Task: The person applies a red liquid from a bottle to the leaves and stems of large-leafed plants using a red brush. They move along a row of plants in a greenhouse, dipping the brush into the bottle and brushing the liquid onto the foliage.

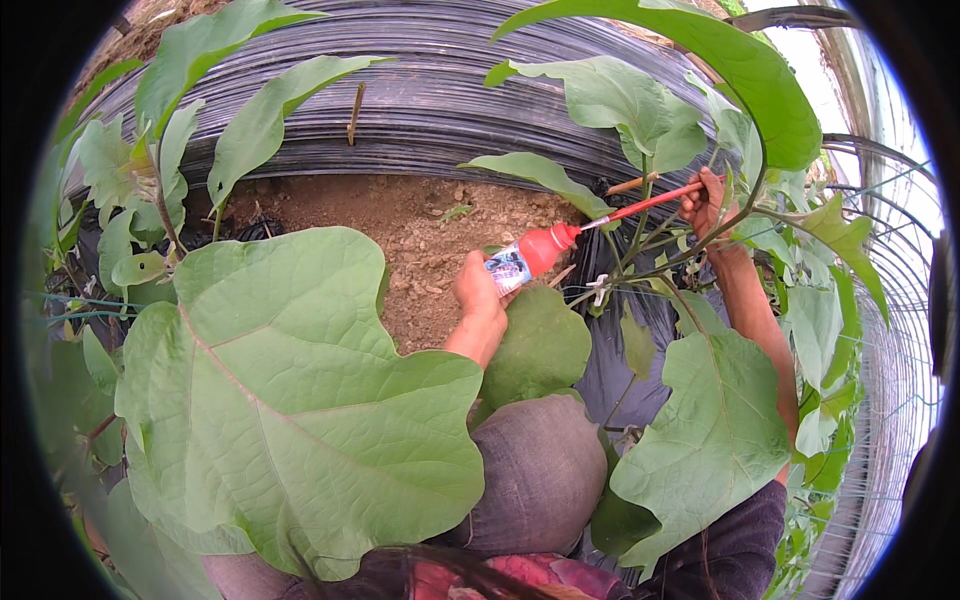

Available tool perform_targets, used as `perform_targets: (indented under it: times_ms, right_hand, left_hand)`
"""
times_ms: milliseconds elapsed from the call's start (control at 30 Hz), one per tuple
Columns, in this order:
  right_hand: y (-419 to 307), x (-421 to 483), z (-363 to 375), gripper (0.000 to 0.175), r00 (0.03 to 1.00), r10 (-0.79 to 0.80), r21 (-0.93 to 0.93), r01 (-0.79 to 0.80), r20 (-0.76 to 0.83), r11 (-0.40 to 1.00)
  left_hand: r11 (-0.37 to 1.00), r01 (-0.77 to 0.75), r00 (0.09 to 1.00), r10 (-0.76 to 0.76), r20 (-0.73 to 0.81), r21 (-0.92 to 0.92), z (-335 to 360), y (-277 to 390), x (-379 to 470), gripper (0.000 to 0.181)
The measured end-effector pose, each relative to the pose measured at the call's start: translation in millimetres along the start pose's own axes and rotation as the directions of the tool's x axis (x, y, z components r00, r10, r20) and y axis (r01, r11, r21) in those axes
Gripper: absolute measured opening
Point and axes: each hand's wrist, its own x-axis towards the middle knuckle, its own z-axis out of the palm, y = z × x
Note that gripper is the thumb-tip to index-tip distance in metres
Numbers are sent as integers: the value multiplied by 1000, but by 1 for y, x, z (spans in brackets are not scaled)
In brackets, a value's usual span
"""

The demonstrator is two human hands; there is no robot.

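Observation:
My left hand [480, 291] grips a small plastic bottle [538, 253] with red contents and a printed label. The bottle is tilted, its mouth towards the upper right. In my right hand [706, 204] is a slim paintbrush [651, 202] with a red handle. The brush's metal ferrule meets the bottle mouth; its bristles are hidden there. Around my right hand and forearm rise the stems and leaves of an eggplant plant [697, 244]. A white clip or flower-like piece [598, 289], too small to tell, sits on a stem below the brush.
A broad eggplant leaf [300, 405] covers the left foreground; another leaf [712, 435] overlaps my right arm. Black plastic film [420, 112] lies beyond bare soil [360, 206]. Green twine [82, 302] runs through plants at left. My bent knee [540, 465] is below the bottle.

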Motion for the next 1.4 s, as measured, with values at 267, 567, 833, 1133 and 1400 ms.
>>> perform_targets:
  times_ms: [267, 567, 833, 1133, 1400]
  right_hand:
    - [-4, -4, 3, 24, 998, -25, -41, 22, -53, 999]
    - [-2, 0, -4, 26, 1000, 4, 25, -4, 6, 1000]
    - [1, -1, 11, 27, 995, 85, 37, -87, 53, 996]
    - [-3, -4, 14, 27, 996, 68, 9, -68, 60, 998]
    - [-1, -3, 8, 28, 998, 45, -13, -44, 39, 999]
  left_hand:
    - [1000, 4, 1000, -3, 5, -20, 0, 3, -4, 24]
    - [999, -15, 1000, 15, 3, -32, 1, 3, -2, 25]
    - [1000, -7, 1000, 7, -30, 3, -2, -6, 9, 25]
    - [999, -36, 999, 36, -16, 1, 1, -3, 2, 26]
    - [998, -53, 999, 53, -10, 24, 0, -4, 5, 25]
